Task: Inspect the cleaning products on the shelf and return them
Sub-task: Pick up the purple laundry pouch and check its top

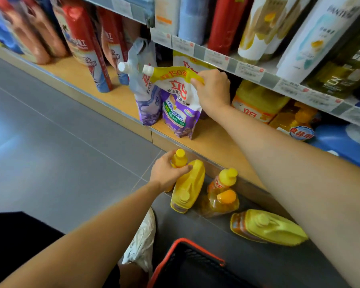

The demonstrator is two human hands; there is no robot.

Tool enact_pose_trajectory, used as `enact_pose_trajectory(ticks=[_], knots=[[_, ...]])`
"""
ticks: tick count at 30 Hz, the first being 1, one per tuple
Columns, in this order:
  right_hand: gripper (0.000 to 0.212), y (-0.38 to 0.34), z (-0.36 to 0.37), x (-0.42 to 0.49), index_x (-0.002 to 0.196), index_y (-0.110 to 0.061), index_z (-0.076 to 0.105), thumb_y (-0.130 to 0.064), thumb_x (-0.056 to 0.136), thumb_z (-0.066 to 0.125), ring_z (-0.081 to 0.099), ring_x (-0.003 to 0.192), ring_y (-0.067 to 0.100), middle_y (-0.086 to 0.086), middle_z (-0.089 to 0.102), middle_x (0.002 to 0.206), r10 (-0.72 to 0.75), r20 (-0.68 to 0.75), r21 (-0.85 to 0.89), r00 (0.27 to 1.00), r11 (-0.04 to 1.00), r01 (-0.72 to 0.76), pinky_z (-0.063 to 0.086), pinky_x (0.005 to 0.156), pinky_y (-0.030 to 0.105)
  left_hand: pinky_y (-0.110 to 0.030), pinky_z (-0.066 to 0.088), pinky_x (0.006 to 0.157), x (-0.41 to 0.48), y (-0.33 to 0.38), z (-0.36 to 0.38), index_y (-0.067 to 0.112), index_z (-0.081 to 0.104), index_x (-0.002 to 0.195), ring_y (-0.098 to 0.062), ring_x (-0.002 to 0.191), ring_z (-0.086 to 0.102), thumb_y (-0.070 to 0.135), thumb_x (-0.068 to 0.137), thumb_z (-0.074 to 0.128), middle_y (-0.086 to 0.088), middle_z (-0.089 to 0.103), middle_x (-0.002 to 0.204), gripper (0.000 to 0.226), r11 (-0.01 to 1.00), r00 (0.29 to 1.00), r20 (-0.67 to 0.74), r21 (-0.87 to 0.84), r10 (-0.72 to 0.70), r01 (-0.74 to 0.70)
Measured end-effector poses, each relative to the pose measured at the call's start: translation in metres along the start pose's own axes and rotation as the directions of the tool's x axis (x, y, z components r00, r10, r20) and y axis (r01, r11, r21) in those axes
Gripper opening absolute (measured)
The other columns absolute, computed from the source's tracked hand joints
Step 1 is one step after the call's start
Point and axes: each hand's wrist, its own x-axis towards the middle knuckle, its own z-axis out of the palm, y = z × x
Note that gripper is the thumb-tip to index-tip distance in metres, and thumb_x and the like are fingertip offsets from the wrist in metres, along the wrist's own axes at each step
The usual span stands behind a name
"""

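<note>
- Head view: right hand point(213, 90) pinches the yellow top edge of a purple laundry-liquid refill pouch point(179, 109), thumb and fingers clamped on the film. The pouch base looks to rest on the bottom shelf point(75, 73), near its front lip.
- Left hand point(166, 171) is wrapped round the neck of a yellow detergent bottle point(188, 183) that stands on the floor against the shelf plinth.
- Step in hand, as I read it: seat the pouch upright beside the grey-purple pouch point(142, 88) on its left.
- Do it well: get the base flat, push it back from the lip, then let go. It's soft and spout-heavy, so it likely flops if released tilted.
- Keep the label facing out and the spout cap clear of the price rail point(247, 68).
- Bottle after that: lift straight up, clear of the orange bottles point(222, 201) just beside it.
- Risk: both hands are loaded, so finish one before moving the other.
</note>
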Motion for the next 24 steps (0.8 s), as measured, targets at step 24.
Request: enact_pose_trajectory(ticks=[24], knots=[[0.032,0.037,-0.236,-0.142,0.079,0.007,0.067,-0.021,0.096,0.064,0.045,0.066,0.014,0.008,0.053,0.068,0.163,-0.172,0.452,0.972,0.889,-0.069,0.035,0.061,0.031,-0.020,0.055,0.054,-0.095,0.229,-0.091,0.013,0.068,0.090,-0.004,0.058,0.067,0.021,0.101,0.059,0.006,0.073,0.070,0.017,0.792,0.874,-0.028,-0.410,0.485,-0.452]])
